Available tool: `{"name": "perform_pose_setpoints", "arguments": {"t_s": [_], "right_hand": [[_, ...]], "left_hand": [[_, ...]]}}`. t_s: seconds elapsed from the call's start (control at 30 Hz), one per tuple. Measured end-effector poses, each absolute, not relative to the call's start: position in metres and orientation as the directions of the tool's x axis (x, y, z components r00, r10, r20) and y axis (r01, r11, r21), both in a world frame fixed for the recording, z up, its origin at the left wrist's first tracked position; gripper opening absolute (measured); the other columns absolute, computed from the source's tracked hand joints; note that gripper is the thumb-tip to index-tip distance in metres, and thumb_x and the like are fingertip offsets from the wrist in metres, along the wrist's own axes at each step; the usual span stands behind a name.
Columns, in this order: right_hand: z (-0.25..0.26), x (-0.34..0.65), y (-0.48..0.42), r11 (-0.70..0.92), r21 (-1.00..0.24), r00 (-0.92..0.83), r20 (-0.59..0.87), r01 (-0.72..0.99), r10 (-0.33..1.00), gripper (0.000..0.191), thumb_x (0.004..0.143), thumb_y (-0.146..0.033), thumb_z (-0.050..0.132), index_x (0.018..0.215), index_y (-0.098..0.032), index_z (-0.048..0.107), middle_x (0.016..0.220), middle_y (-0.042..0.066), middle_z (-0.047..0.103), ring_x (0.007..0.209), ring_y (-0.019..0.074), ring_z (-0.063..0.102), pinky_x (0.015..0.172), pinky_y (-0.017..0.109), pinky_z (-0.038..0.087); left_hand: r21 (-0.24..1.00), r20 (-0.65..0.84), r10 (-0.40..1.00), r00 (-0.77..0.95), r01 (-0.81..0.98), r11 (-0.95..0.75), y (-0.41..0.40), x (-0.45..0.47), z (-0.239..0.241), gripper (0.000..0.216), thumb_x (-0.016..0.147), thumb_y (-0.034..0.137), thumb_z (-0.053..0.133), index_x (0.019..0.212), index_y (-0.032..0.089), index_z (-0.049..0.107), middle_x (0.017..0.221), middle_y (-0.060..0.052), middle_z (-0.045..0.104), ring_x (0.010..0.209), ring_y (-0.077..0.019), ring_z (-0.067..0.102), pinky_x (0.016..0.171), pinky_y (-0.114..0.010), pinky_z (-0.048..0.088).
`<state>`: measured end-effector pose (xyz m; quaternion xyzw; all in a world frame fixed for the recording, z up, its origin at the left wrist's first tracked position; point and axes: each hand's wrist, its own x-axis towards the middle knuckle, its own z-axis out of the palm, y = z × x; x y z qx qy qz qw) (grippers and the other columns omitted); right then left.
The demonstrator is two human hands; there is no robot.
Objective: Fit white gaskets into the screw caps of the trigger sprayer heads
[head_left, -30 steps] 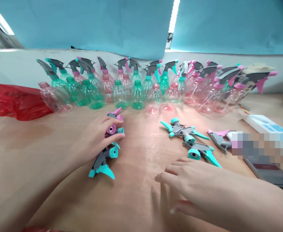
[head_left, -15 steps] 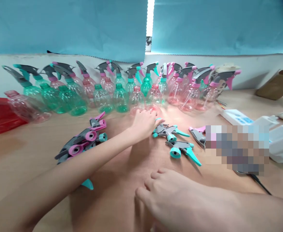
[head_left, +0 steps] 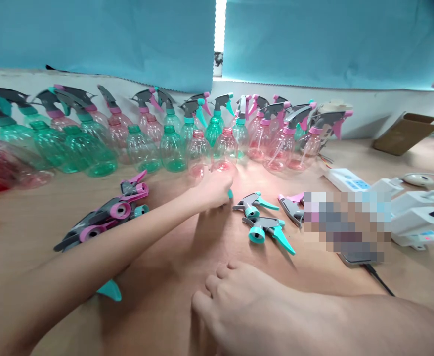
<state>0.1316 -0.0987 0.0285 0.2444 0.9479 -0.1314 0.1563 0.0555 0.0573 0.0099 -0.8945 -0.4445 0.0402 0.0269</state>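
My left hand is closed around a grey and teal trigger spray head; just a teal bit of it shows beside the fingers. Behind that hand stand two clear pink bottles without tops, a left one and a right one. In the foreground my right hand has its fingers curled downward, and whatever they hold is hidden below the hand. Two teal spray heads, an upper one and a lower one, lie between my hands, to the right. A pink one lies beyond them.
Several pink and teal spray heads are heaped left, partly behind my left forearm. Green and pink bottles, many topped with sprayers, line the wall. On the right are a power strip, white plugs, a cable and a cardboard box.
My left hand has closed on a teal spray head and drawn it left, away from the others. The view has shifted slightly to the right. My right hand remains curled.
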Motion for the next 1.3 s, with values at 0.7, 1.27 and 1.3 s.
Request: {"name": "perform_pose_setpoints", "arguments": {"t_s": [0.7,1.27,1.3], "right_hand": [[0.059,0.179,-0.058,0.717,-0.277,-0.761,-0.103,0.640,0.640,0.009,0.079,-0.028,0.062,0.084,-0.021,0.059,0.075,-0.001,0.065,0.063,0.0150,0.059,0.050,0.025,0.037],[0.043,0.154,-0.042,0.630,-0.461,-0.735,-0.077,0.625,0.673,0.004,0.081,-0.020,0.056,0.081,-0.021,0.051,0.067,-0.005,0.053,0.059,0.0090,0.047,0.052,0.020,0.031],[0.043,0.153,-0.041,0.630,-0.455,-0.735,-0.085,0.629,0.673,0.005,0.081,-0.020,0.056,0.082,-0.021,0.051,0.067,-0.005,0.052,0.058,0.0090,0.047,0.051,0.020,0.030]], "left_hand": [[0.282,0.255,0.804,0.537,0.755,-0.593,-0.031,-0.031,-0.013,0.016,0.077,0.018,0.060,0.093,0.018,0.060,0.101,-0.006,0.048,0.098,-0.0228,0.044,0.084,-0.036,0.044],[0.590,0.324,0.836,0.443,0.596,-0.545,-0.078,-0.043,-0.029,0.030,0.079,0.008,0.054,0.105,0.023,0.058,0.101,-0.005,0.049,0.096,-0.0197,0.048,0.082,-0.034,0.045],[0.603,0.302,0.841,0.449,0.593,-0.534,-0.078,-0.043,-0.030,0.027,0.080,0.009,0.054,0.103,0.023,0.058,0.101,-0.005,0.049,0.096,-0.0197,0.048,0.081,-0.033,0.046]]}}
